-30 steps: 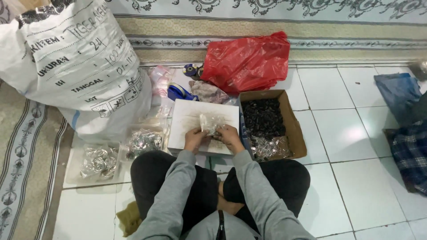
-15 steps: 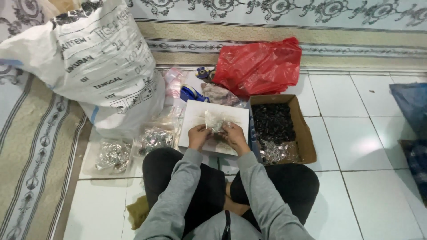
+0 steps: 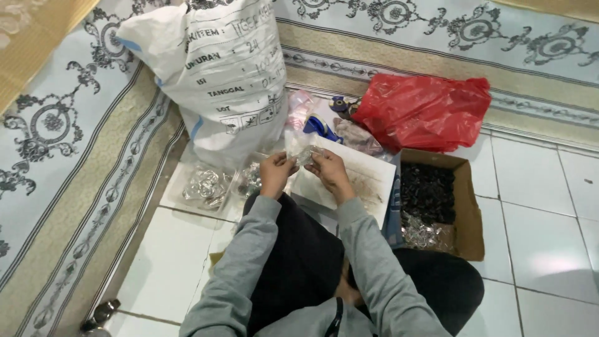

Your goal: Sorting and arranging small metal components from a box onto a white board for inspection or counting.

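Note:
I sit on a tiled floor in grey sleeves and dark trousers. My left hand (image 3: 275, 171) and my right hand (image 3: 327, 170) together grip a small clear plastic bag (image 3: 304, 154) of small shiny pieces, held up between them over a white board (image 3: 368, 178) that lies in front of my knees. What the fingers do to the bag is too small to tell.
A cardboard box (image 3: 467, 212) of dark small parts and a filled clear bag stands to the right. A big white sack (image 3: 224, 75) stands at the left, with clear packets (image 3: 208, 185) at its foot. A red plastic bag (image 3: 424, 111) and blue scissors (image 3: 321, 128) lie behind the board. A patterned carpet (image 3: 68, 137) borders the tiles.
The view has swung to the left, so everything sits further right in the picture. Both hands stay on the clear bag and have shifted slightly left over the board.

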